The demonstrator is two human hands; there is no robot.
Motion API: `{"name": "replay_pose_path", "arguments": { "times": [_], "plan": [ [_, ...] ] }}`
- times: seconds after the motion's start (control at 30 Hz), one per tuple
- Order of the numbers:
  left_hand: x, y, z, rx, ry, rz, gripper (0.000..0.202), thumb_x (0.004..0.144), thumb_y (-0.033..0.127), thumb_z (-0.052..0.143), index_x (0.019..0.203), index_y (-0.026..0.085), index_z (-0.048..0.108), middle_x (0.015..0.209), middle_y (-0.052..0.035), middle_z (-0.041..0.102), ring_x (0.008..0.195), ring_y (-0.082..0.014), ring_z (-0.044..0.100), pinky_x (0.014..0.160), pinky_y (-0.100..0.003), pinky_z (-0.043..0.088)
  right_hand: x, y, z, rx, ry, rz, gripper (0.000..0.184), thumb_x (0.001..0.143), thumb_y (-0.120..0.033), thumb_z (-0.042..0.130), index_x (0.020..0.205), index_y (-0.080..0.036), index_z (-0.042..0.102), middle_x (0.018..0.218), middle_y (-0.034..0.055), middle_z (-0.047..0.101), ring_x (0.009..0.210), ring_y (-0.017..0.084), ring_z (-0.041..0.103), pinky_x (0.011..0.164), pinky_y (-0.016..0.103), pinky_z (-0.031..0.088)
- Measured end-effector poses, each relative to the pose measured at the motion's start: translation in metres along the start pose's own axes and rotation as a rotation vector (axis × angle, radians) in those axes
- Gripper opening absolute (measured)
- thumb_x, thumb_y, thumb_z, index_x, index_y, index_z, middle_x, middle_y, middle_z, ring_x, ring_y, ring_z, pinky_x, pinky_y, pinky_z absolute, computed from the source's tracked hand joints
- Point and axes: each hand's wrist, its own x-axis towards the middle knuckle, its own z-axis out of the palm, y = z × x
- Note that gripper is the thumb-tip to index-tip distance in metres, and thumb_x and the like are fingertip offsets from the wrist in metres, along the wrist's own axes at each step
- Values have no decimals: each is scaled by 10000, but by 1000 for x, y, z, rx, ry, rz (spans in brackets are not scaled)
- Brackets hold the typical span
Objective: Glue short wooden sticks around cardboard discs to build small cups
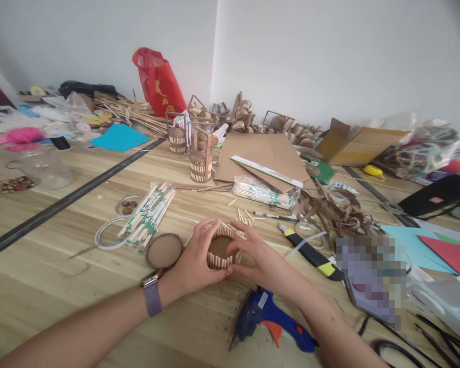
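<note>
Between my hands sits a small round basket [220,261] with a brown cardboard base and a wall of short upright wooden sticks. My left hand [199,255] curves round its left side, thumb at the near edge. From the right, my right hand [256,253] curls its fingers and thumb against the wall. Just left of my left hand lies a round cardboard disc [164,250] with a dark raised rim. A blue glue gun [270,317] with an orange trigger rests below my right hand, nozzle toward me.
Wrapped chopsticks [151,212] and tape rings lie to the left. A box cutter [310,253], brown paper strips [341,214] and a blurred-out phone [371,281] are on the right. Farther back stand finished stick baskets [201,158], a cardboard sheet [260,148] and a red bag [159,84].
</note>
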Motion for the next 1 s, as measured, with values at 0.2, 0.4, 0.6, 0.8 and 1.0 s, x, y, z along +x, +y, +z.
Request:
{"name": "replay_pose_path", "arguments": {
  "times": [0.2,0.4,0.6,0.8,1.0],
  "plan": [
    [-1,-4,3,0,2,-10,1001,684,269,817,1479,246,209,1442,-177,342,1376,-376,319,1101,-609,329,3,4,6,22,-30,24,114,799,-124,709,903,-168,697,1472,200,430,1450,285,273,1121,446,338],
    [-1,-6,-1,-54,-24,-57,1055,648,400,867,1479,269,231,1449,-177,329,1379,-395,314,1098,-615,326,4,6,-2,70,-12,6,47,806,-184,726,851,-195,716,1460,136,483,1439,264,307,1104,430,368],
    [-2,5,-13,-61,53,66,374,981,293,443,1351,238,421,1379,-141,446,1329,-283,407,1106,-505,360,2,15,-10,315,7,126,71,837,-273,655,862,-218,693,1434,118,515,1412,285,355,801,351,568],
    [-1,5,-15,-29,151,12,220,998,203,314,934,225,524,1159,-97,570,1151,-233,519,993,-432,437,1,32,-16,441,52,147,247,815,-455,678,882,-218,681,1399,123,558,1378,255,415,1058,449,399],
    [2,3,-14,-14,96,47,182,988,207,386,897,224,543,929,-45,629,941,-215,561,875,-390,452,-1,39,-30,495,170,256,417,715,-601,725,835,-203,695,1397,137,559,1350,292,446,1142,475,265]
  ]
}}
